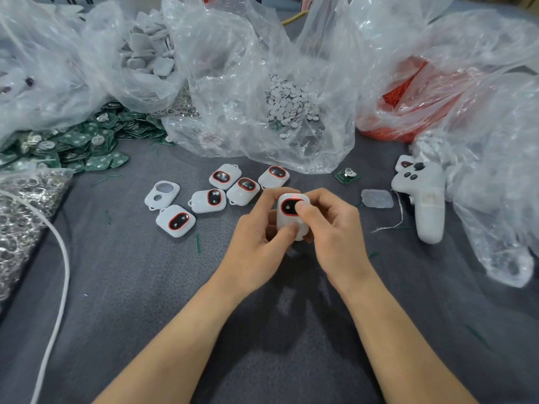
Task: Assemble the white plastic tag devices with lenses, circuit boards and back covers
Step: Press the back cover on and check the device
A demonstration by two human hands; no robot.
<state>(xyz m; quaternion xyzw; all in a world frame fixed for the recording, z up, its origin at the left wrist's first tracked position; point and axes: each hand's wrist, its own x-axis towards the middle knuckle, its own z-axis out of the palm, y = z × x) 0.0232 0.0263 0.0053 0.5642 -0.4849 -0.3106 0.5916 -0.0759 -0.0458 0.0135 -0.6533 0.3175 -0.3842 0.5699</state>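
Centrally, left hand (256,237), right hand (331,228) fingers pinch smooth rounded white tag (287,220), glossy red-ringed lens (288,206).

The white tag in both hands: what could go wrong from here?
1. The thumb of the right hand lies on the dark lens of the white tag; hard pressing may smudge it or push it in.
2. The loose circuit board lies right by the plastic bag; it could slide under and be overlooked.
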